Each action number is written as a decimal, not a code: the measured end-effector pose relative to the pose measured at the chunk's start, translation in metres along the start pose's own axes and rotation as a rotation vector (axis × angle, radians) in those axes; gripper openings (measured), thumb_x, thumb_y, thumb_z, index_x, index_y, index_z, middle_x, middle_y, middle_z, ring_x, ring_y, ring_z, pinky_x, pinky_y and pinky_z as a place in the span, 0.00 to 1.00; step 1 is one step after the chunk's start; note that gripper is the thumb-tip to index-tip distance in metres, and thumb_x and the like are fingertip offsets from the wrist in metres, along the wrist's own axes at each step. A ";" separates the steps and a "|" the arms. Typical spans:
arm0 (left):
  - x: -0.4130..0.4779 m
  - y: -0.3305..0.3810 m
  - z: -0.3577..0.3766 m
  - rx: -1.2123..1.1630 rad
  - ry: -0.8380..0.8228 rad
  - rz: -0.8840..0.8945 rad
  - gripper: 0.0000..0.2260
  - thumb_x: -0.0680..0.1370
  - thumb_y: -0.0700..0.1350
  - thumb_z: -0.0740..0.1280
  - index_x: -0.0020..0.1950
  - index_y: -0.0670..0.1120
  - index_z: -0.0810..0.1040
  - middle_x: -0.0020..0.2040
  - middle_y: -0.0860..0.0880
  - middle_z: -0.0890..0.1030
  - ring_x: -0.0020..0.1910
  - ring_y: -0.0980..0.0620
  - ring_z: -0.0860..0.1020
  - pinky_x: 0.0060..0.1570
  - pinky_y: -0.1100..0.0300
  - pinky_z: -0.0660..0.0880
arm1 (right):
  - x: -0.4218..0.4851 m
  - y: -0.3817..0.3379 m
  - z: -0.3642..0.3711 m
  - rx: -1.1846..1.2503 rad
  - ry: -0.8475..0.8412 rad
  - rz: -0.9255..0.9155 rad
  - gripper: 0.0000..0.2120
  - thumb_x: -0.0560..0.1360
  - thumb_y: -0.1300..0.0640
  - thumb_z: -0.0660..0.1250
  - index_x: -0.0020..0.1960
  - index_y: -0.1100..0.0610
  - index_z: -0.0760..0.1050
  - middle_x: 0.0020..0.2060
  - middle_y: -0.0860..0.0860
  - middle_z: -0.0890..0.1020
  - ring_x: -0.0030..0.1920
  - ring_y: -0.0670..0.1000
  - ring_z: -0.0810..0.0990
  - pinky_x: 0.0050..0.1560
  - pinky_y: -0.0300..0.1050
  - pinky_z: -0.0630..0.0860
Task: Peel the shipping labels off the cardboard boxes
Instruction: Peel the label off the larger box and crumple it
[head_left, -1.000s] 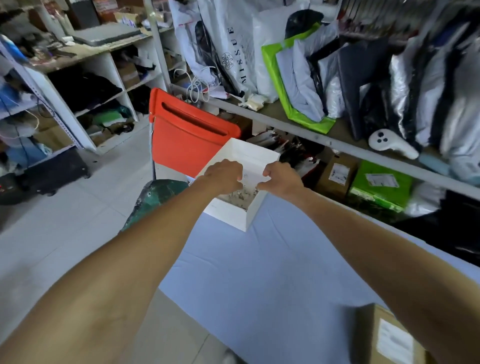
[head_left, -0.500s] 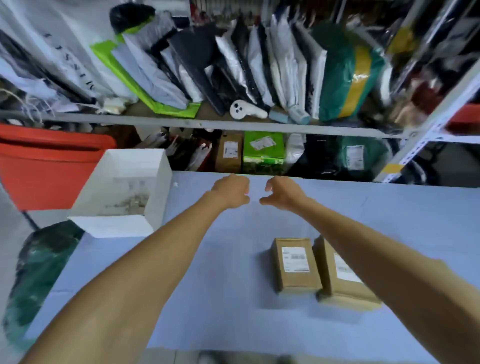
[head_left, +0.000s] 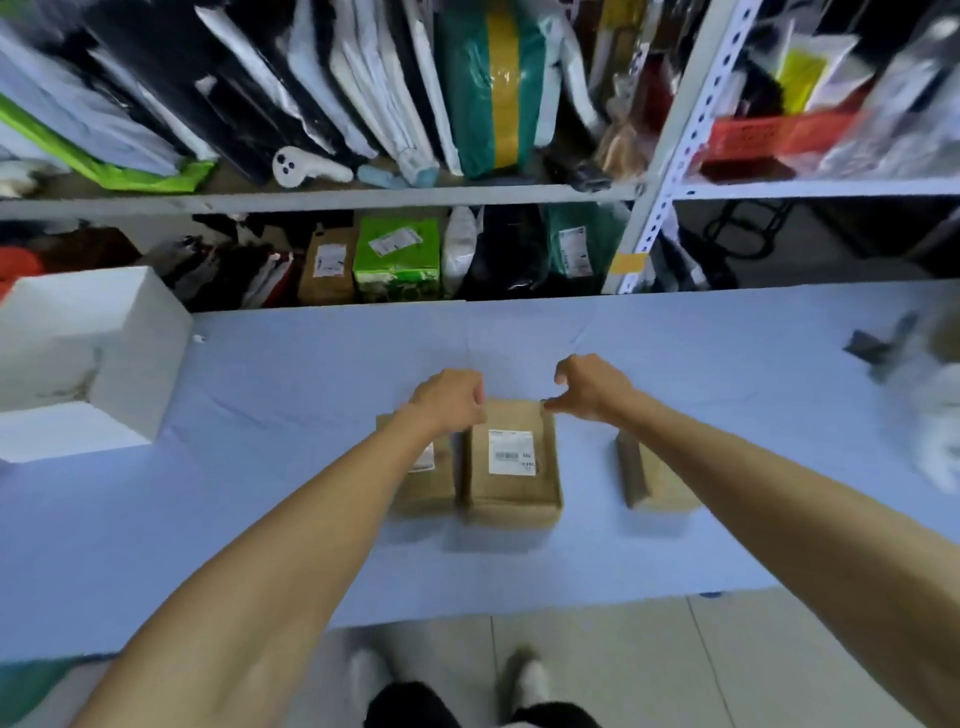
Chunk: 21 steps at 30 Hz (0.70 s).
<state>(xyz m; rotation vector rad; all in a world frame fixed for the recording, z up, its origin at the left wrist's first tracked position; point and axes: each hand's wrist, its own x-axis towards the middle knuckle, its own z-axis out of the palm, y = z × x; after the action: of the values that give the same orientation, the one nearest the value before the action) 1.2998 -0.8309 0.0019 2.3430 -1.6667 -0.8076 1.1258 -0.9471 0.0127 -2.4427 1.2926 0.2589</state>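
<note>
Cardboard boxes (head_left: 511, 493) mid blue desk (head_left: 260, 493); middle label (head_left: 511, 452) and left label (head_left: 427, 458) still on. Left grip (head_left: 449, 400) curled at far edge, hold unclear; right grip (head_left: 589, 389) loosely curled, empty. Peeling here looks unstarted.

Bench: long bench (head_left: 291, 467) under light-blue cloth.
Bench, left end: open white rectangular box (head_left: 130, 353).
Upper shelf: white plastic controller (head_left: 306, 166); upright green wrapped parcel with yellow tape (head_left: 493, 83).
Right shelf: red mesh basket (head_left: 779, 132).
</note>
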 end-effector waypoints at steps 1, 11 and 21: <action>-0.002 0.006 0.009 -0.004 -0.006 -0.012 0.04 0.74 0.44 0.67 0.48 0.49 0.76 0.52 0.47 0.80 0.50 0.47 0.77 0.51 0.51 0.76 | -0.002 0.012 -0.001 0.001 -0.011 0.004 0.25 0.72 0.46 0.71 0.63 0.59 0.73 0.60 0.58 0.77 0.60 0.59 0.75 0.53 0.49 0.73; 0.001 0.009 0.027 -0.063 0.029 -0.130 0.11 0.73 0.45 0.70 0.54 0.47 0.76 0.53 0.47 0.78 0.52 0.47 0.77 0.55 0.51 0.76 | -0.011 0.049 0.014 0.039 -0.068 -0.001 0.27 0.72 0.47 0.70 0.66 0.59 0.70 0.62 0.57 0.75 0.61 0.59 0.74 0.54 0.49 0.72; 0.002 0.004 0.067 -0.111 -0.008 -0.091 0.29 0.67 0.44 0.77 0.65 0.45 0.69 0.58 0.45 0.70 0.55 0.45 0.73 0.52 0.57 0.71 | -0.009 0.038 0.048 0.005 -0.162 -0.070 0.31 0.70 0.47 0.71 0.67 0.58 0.66 0.61 0.57 0.75 0.61 0.58 0.74 0.58 0.53 0.74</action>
<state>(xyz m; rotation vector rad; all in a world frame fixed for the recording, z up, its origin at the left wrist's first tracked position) 1.2634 -0.8221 -0.0534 2.3568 -1.4859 -0.9027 1.0904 -0.9408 -0.0370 -2.4021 1.1354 0.4251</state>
